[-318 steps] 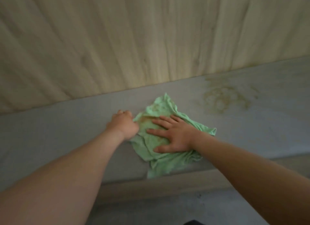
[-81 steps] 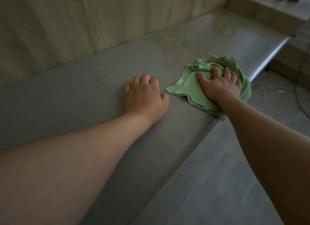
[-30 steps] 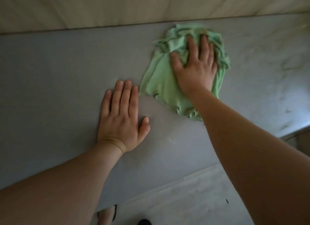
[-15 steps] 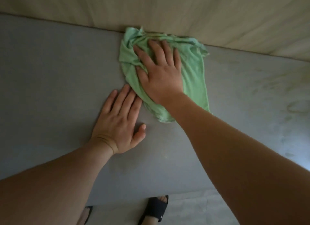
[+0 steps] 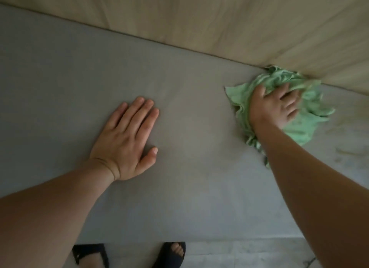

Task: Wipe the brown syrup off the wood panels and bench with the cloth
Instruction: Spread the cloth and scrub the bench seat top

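Grey bench (image 5: 191,197), right hand (image 5: 273,108) atop bunched green cloth (image 5: 303,130)

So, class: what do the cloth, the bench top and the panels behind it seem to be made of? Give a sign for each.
Cloth: soft thin fabric, matte; it bunches and ruffles under the right hand.
Bench: smooth grey, faint sheen; laminate or stone, cannot tell.
Panels: pale wood or wood-look, with grain streaks.

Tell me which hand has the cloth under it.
The right hand: it presses the green cloth onto the bench beside the wood panels. The left hand lies flat on bare bench, apart from the cloth.
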Demonstrator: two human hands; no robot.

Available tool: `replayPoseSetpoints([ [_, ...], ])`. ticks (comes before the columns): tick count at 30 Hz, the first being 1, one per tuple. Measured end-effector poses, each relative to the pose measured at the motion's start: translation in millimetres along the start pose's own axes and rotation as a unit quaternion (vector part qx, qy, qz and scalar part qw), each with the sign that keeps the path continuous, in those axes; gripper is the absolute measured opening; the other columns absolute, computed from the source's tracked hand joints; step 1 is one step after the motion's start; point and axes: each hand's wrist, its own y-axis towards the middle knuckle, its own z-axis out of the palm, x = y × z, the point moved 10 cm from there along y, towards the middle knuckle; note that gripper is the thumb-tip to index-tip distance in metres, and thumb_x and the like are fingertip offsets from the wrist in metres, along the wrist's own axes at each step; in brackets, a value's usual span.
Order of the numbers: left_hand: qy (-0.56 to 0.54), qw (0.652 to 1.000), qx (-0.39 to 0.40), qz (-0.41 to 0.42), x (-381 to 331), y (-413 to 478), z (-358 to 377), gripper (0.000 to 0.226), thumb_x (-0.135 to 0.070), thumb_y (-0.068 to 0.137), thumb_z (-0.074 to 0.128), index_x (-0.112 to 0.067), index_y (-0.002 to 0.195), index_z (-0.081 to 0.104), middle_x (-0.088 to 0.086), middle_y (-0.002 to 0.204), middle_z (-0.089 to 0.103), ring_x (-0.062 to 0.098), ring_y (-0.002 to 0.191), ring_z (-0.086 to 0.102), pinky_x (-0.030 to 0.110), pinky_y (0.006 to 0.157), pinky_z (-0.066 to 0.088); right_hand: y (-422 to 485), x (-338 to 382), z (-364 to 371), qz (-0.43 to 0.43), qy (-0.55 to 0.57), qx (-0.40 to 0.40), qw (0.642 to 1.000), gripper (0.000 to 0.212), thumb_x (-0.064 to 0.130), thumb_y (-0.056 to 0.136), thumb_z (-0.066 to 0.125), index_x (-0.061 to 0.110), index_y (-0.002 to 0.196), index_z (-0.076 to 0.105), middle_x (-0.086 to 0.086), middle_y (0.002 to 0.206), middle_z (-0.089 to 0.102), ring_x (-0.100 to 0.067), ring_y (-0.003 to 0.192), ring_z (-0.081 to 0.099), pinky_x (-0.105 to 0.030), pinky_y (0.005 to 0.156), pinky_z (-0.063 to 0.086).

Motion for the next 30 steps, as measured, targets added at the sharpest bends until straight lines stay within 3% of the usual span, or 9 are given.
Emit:
replayPoseSetpoints([
  [3, 0.003, 1.0, -0.001, 0.0, 0, 1, -1, 0.089, -0.052, 0.087, 0.043, 0.0, 0.158, 0.033, 0.02, 0.167, 0.025, 0.036, 0.157, 0.02, 0.056, 0.126, 0.017, -46, 69, 19, -0.076, -0.006, -0.006, 0.997, 0.086, 0.063, 0.098, 0.034, 0.013, 0.165, 0.016, -0.019, 0.171, 0.009, -0.035, 0.159, 0.0, -0.053, 0.127, 0.0],
  [7, 0.002, 1.0, -0.014, 0.002, 0, 0, -2, 0.087, -0.052, 0.087, 0.043, 0.002, 0.155, 0.038, 0.023, 0.164, 0.031, 0.038, 0.155, 0.025, 0.058, 0.124, 0.021, -116, 156, 38, -0.269, -0.037, 0.004, 0.963, 0.09, 0.069, 0.093, 0.032, 0.013, 0.163, 0.024, -0.022, 0.169, 0.018, -0.041, 0.158, 0.004, -0.059, 0.126, 0.0],
  [11, -0.002, 1.0, -0.023, 0.006, 0, 1, -4, 0.084, -0.051, 0.088, 0.043, 0.002, 0.153, 0.041, 0.024, 0.162, 0.034, 0.039, 0.154, 0.027, 0.059, 0.124, 0.022, -105, 144, 22, -0.435, -0.049, -0.008, 0.899, 0.076, 0.072, 0.094, 0.036, 0.031, 0.158, 0.038, -0.01, 0.164, 0.033, -0.035, 0.152, 0.026, -0.052, 0.126, 0.015],
  [13, -0.007, 1.0, -0.023, 0.008, 0, 1, -2, 0.085, -0.051, 0.088, 0.042, 0.001, 0.155, 0.039, 0.022, 0.164, 0.031, 0.039, 0.154, 0.026, 0.058, 0.124, 0.021, -65, 98, 11, -0.391, -0.06, -0.013, 0.918, 0.072, 0.072, 0.095, 0.039, 0.037, 0.157, 0.037, -0.006, 0.166, 0.031, -0.031, 0.152, 0.026, -0.048, 0.124, 0.017],
  [16, -0.009, 1.0, -0.016, 0.007, 1, -1, 1, 0.087, -0.052, 0.088, 0.042, -0.001, 0.157, 0.035, 0.02, 0.166, 0.027, 0.037, 0.156, 0.022, 0.057, 0.125, 0.018, -5, 4, -5, -0.167, -0.046, -0.019, 0.985, 0.079, 0.073, 0.093, 0.032, 0.036, 0.162, 0.026, -0.007, 0.171, 0.018, -0.031, 0.156, 0.017, -0.049, 0.126, 0.011],
  [18, -0.011, 1.0, -0.011, 0.008, 1, 0, 2, 0.088, -0.053, 0.088, 0.042, -0.001, 0.158, 0.034, 0.02, 0.167, 0.026, 0.037, 0.156, 0.02, 0.056, 0.126, 0.017, 9, -34, -10, -0.046, -0.021, -0.015, 0.999, 0.083, 0.074, 0.091, 0.025, 0.036, 0.164, 0.02, -0.006, 0.173, 0.011, -0.03, 0.158, 0.009, -0.05, 0.127, 0.005],
  [20, -0.013, 1.0, -0.005, 0.006, 2, -1, 3, 0.088, -0.053, 0.088, 0.042, -0.001, 0.158, 0.033, 0.02, 0.167, 0.025, 0.036, 0.157, 0.018, 0.056, 0.126, 0.016, -4, -34, -4, 0.003, -0.004, -0.002, 1.0, 0.083, 0.072, 0.091, 0.022, 0.036, 0.165, 0.015, -0.006, 0.174, 0.005, -0.03, 0.16, 0.002, -0.051, 0.127, 0.001],
  [27, -0.006, 1.0, 0.013, -0.002, 1, -2, 2, 0.089, -0.055, 0.088, 0.038, -0.002, 0.16, 0.029, 0.019, 0.168, 0.023, 0.034, 0.158, 0.015, 0.053, 0.127, 0.014, -148, 51, 35, -0.19, -0.028, 0.011, 0.981, 0.081, 0.071, 0.091, 0.029, 0.037, 0.164, 0.018, -0.006, 0.174, 0.002, -0.031, 0.16, -0.004, -0.051, 0.127, -0.005],
  [30, 0.01, 0.999, 0.044, -0.006, 0, -1, 4, 0.089, -0.058, 0.092, 0.033, -0.004, 0.162, 0.022, 0.017, 0.17, 0.018, 0.032, 0.159, 0.01, 0.051, 0.128, 0.009, -158, 58, 39, -0.202, -0.035, 0.019, 0.979, 0.078, 0.072, 0.093, 0.028, 0.04, 0.164, 0.015, -0.005, 0.174, 0.0, -0.031, 0.16, -0.006, -0.053, 0.127, -0.005],
])
